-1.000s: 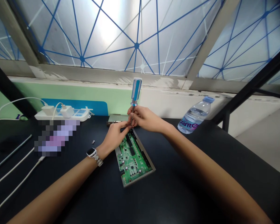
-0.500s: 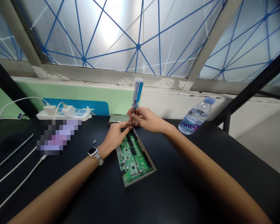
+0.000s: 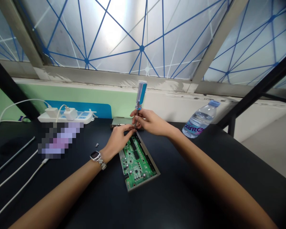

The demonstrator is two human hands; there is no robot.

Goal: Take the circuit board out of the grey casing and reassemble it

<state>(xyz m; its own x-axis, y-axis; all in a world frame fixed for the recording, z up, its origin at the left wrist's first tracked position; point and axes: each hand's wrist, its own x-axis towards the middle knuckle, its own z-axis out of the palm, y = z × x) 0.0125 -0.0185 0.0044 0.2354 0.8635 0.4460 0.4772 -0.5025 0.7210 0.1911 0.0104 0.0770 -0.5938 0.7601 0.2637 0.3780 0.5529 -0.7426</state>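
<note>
A green circuit board [image 3: 137, 163] in a grey metal tray lies on the black table [image 3: 176, 197]. A blue-and-clear-handled screwdriver [image 3: 140, 93] stands upright over the board's far end. My right hand [image 3: 149, 121] pinches its shaft just below the handle. My left hand [image 3: 118, 140], with a watch on the wrist, rests on the board's far left corner, fingers curled and touching the screwdriver's tip area. The tip itself is hidden by the fingers.
A small screw [image 3: 96, 145] lies left of the board. A grey metal cover [image 3: 120, 121] sits behind the hands. A water bottle [image 3: 200, 119] lies at the right. A white power strip [image 3: 64, 116] with chargers and white cables [image 3: 16, 187] occupy the left.
The view has shifted slightly; the screwdriver handle sits a little further right. Both hands stay on the board's far end.
</note>
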